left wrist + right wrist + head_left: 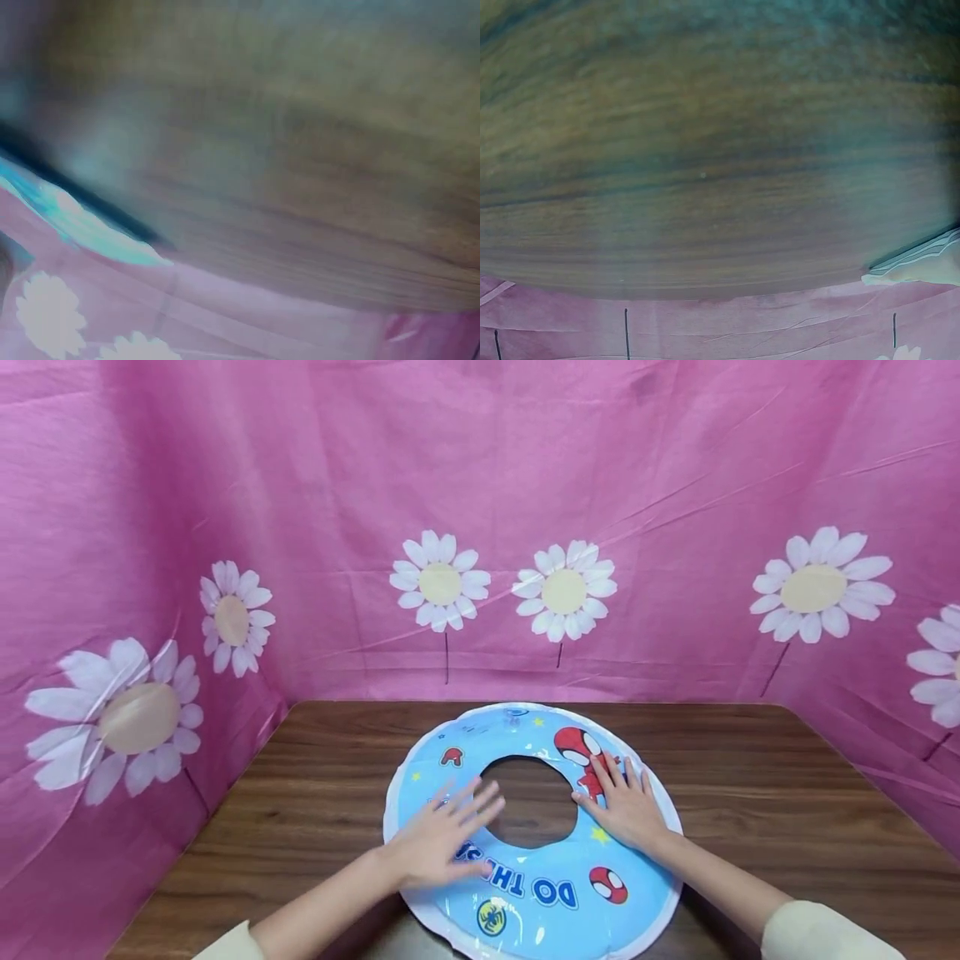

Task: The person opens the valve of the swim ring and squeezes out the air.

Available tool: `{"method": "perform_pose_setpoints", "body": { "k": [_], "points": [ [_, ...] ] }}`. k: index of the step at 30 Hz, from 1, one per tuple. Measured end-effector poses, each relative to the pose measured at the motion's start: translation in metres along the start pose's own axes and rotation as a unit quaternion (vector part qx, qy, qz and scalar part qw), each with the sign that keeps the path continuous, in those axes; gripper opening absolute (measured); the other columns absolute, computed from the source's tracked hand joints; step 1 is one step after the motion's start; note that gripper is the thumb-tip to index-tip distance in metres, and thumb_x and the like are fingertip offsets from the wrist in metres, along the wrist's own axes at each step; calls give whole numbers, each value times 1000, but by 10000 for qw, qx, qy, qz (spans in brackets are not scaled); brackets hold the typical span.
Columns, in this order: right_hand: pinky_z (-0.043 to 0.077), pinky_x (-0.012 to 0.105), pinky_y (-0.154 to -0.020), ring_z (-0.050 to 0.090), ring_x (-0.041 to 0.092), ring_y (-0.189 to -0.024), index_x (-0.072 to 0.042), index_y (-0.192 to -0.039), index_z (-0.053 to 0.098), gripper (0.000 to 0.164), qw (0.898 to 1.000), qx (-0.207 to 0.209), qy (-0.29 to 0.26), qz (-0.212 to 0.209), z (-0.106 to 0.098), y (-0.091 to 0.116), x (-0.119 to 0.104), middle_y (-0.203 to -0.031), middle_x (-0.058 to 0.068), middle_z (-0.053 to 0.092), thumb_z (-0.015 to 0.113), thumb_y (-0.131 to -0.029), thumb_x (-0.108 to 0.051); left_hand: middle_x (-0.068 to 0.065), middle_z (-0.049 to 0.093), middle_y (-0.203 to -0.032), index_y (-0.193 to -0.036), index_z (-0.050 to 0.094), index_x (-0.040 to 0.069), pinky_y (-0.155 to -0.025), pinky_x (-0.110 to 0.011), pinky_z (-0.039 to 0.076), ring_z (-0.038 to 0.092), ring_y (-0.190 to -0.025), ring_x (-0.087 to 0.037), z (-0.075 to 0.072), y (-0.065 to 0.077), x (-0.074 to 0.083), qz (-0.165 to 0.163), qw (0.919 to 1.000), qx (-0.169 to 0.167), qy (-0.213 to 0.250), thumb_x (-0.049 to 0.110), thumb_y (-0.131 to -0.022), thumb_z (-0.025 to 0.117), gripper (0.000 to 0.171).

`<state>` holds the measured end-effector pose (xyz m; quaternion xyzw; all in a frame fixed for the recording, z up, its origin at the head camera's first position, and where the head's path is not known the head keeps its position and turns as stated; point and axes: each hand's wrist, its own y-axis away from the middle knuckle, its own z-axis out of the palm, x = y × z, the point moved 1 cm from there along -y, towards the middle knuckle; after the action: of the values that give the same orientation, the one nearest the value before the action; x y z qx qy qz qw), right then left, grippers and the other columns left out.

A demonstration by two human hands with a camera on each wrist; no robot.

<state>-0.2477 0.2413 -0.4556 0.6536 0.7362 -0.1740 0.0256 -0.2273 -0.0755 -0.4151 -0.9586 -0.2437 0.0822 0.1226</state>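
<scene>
A light blue swim ring [540, 927] with a white edge lies on the wooden table, printed with red masked characters, yellow stars and blue lettering. My left hand [442, 839] is over the ring's left part with its fingers spread; it looks slightly blurred, and I cannot tell whether it touches the surface. On the right part, my right hand [626, 806] rests with straight fingers, the fingertips on a printed red figure. Only an edge of the swim ring [90, 229] shows in the left wrist view, and a corner of the swim ring [922, 259] in the right wrist view.
The brown wooden table [765, 793] reaches back to a pink cloth [480, 460] with white daisies, which hangs behind it and along both sides. Bare wood shows through the ring's central hole.
</scene>
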Motion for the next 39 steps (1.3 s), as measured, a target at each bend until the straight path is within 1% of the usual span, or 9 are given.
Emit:
{"method": "perform_pose_setpoints", "body": {
  "k": [4,8,18,23,25,29,31,36,39],
  "points": [
    [2,61,-102,12,49,-130,-3,-142,32,81,9999,109,8,35,1,0,2,-145,23,24,51,-85,-57,-17,20,-149,-144,27,4,-102,-60,12,12,-134,-38,15,-11,-28,-1679,9847,453,92,57,-87,48,80],
    [2,61,-102,11,49,-130,-4,-143,31,82,10000,-2,-35,-26,7,2,-3,-145,23,23,50,-85,-58,-21,18,-148,-144,27,2,-102,-61,3,8,-134,-41,36,-4,-41,-2889,9565,217,355,60,-86,46,85],
    [4,60,-102,16,48,-130,-3,-141,34,77,9991,290,-308,-21,-3,1,-4,-143,23,29,53,-85,-52,-22,13,-149,-145,21,1,-103,-57,-5,1,-135,-39,43,-5,-49,-3186,9339,130,1617,58,-89,42,82],
    [16,58,-102,35,44,-123,1,-133,46,63,9897,207,-1418,30,-22,-2,1,-129,25,47,56,-89,-43,-25,18,-146,-142,25,-5,-104,-56,-4,5,-135,-40,19,-10,-59,-3664,8580,655,3538,39,-94,44,68],
    [30,55,-97,47,41,-112,1,-126,54,56,9882,69,-1528,-40,-33,-6,2,-116,21,56,59,-88,-39,-25,19,-146,-141,28,-5,-104,-57,-1,8,-134,-41,10,-14,-65,-3690,8608,636,3446,39,-94,45,67],
    [42,53,-85,54,39,-101,1,-117,61,47,9946,199,-865,-532,-51,-29,-1,-101,17,64,64,-86,-34,-20,14,-149,-144,27,2,-103,-58,-3,6,-134,-40,-3,-36,-77,-3320,9177,104,2179,47,-92,47,71],
    [38,54,-89,52,39,-105,1,-116,61,45,9938,516,-440,-885,-53,-47,-5,-105,18,62,64,-86,-32,-16,12,-150,-145,26,6,-103,-57,-5,3,-135,-37,-1,-51,-83,-3117,9359,-38,1641,50,-92,46,72],
    [22,55,-101,35,40,-124,-2,-130,49,58,9850,696,264,-1555,-32,-83,-7,-134,19,44,59,-87,-40,-12,10,-152,-147,21,11,-103,-59,-1,4,-136,-35,31,-82,-91,-2913,9532,-349,730,59,-92,32,74],
    [17,60,-101,26,43,-128,-8,-139,40,66,9885,336,320,-1442,-12,-87,-5,-143,16,32,51,-89,-49,-12,9,-152,-149,15,14,-102,-61,2,5,-136,-37,53,-84,-87,-3068,9478,-695,528,63,-91,24,76]
  ]
}}
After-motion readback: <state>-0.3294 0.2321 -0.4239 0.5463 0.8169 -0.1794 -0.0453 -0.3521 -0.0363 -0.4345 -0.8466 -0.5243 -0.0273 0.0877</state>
